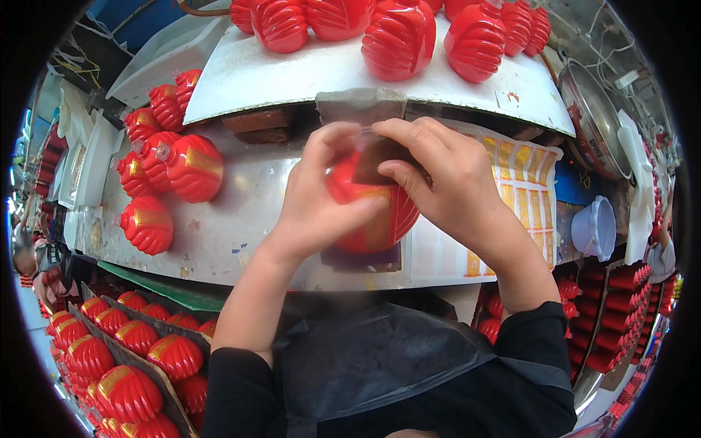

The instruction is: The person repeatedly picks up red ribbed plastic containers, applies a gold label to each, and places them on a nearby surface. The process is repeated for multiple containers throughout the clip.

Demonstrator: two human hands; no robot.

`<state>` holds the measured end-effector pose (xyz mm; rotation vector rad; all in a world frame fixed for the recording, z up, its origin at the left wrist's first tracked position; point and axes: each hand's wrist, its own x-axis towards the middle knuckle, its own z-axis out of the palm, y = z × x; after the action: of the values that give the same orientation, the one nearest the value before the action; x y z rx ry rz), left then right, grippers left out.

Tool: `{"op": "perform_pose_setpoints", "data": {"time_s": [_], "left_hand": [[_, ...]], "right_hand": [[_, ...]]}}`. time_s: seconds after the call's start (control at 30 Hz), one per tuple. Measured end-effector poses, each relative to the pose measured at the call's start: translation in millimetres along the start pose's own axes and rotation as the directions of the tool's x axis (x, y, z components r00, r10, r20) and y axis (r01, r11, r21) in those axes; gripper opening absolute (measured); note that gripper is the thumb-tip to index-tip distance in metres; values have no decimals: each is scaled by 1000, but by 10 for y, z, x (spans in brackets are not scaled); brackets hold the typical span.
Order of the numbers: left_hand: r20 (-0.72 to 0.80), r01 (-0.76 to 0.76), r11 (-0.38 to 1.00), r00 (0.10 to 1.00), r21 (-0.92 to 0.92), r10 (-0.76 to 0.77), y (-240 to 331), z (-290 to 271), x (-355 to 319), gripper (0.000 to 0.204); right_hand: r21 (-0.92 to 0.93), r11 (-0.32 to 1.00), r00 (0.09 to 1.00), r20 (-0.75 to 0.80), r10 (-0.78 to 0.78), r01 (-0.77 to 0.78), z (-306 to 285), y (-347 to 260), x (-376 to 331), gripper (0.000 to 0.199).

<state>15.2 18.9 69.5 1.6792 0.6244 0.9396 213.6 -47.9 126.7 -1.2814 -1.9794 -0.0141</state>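
Note:
A glossy red ribbed bottle [403, 219] with a clear neck stands or leans on the metal worktop in front of me. My left hand [321, 193] is wrapped round its left side, the fingers blurred near the neck. With thumb and fingers my right hand [453, 171] pinches a dark flat rectangular piece [381, 162] against the upper part of the bottle. A gold label [376, 232] shows on the bottle's lower front, partly behind my left fingers. Under the right forearm lies a sheet of gold labels [522, 164], with its left part bare of them.
Several red bottles with gold labels [193, 169] stand on the left of the metal worktop [219, 248]. More red bottles [398, 40] sit on a raised white board [292, 87] behind. A pale purple bucket [593, 228] is at right. Filled crates [135, 332] stand below left.

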Motion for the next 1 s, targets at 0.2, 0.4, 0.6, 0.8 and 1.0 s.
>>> {"op": "perform_pose_setpoints", "data": {"time_s": [0.2, 0.4, 0.6, 0.8, 1.0], "left_hand": [[-6, 117, 989, 993, -88, -118, 87, 30, 141, 54], [-71, 286, 850, 934, -443, -351, -36, -76, 286, 37], [-201, 266, 806, 883, -528, -423, -170, -178, 311, 31], [-245, 260, 791, 857, -554, -454, -130, -151, 258, 34], [-285, 224, 803, 855, -552, -434, -78, -104, 204, 34]], "right_hand": [[11, 991, 976, -173, -131, 134, 86, 133, -97, 39], [145, 989, 953, -304, 9, 37, 445, 112, -592, 30], [153, 957, 966, -117, -230, 246, 607, -114, -1004, 24], [256, 967, 962, -265, 74, -4, 596, -62, -935, 41], [363, 927, 987, -154, -42, 97, 669, -187, -934, 32]]}}
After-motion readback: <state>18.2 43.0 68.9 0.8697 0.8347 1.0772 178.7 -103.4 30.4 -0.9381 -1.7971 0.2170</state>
